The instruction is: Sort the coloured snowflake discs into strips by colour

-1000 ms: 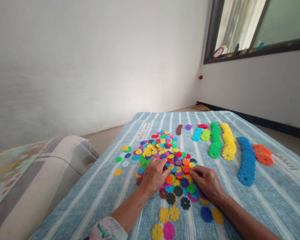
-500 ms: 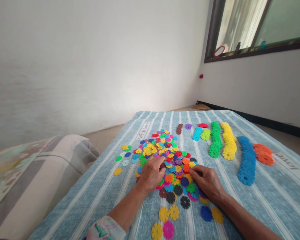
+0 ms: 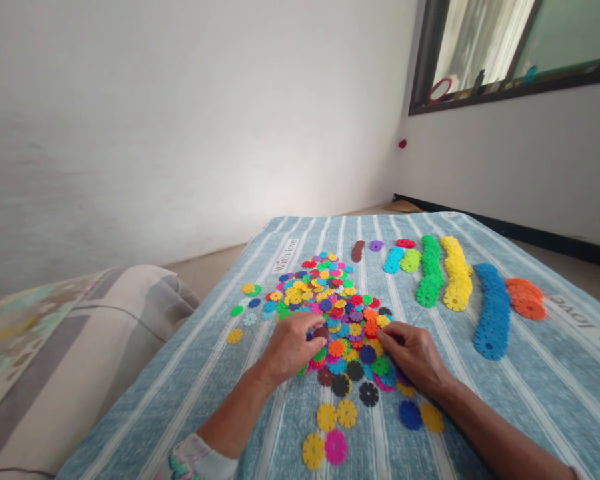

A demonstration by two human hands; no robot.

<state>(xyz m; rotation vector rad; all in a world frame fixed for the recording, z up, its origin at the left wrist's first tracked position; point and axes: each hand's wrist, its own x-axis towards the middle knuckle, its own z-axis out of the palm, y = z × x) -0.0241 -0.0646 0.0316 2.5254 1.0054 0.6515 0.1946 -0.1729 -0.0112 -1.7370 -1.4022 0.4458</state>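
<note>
A heap of colourful notched plastic discs (image 3: 337,349) lies on a striped cloth. Over the heap's left side is my left hand (image 3: 293,343), with thumb and forefinger closed around a brown disc (image 3: 321,333). My right hand (image 3: 414,352) rests at the heap's right edge, its fingertips pinched together beside a yellow disc (image 3: 383,322) and orange ones. Whatever those right fingers hold, if anything, is hidden. Black discs (image 3: 369,394) and a dark blue disc (image 3: 411,415) lie nearer to me, along with loose yellow and pink ones.
Overlapping rows of green (image 3: 430,273), yellow (image 3: 457,277), blue (image 3: 492,313) and orange discs (image 3: 526,298) lie to the right. Smaller brown, purple, red, light blue and lime groups sit farther back. A cloth-covered bulky form (image 3: 130,320) stands left of the striped surface (image 3: 190,373).
My left hand has drawn back slightly towards me and to the left, the brown disc moving with it. The right hand stays almost in place. The view has tipped down a little.
</note>
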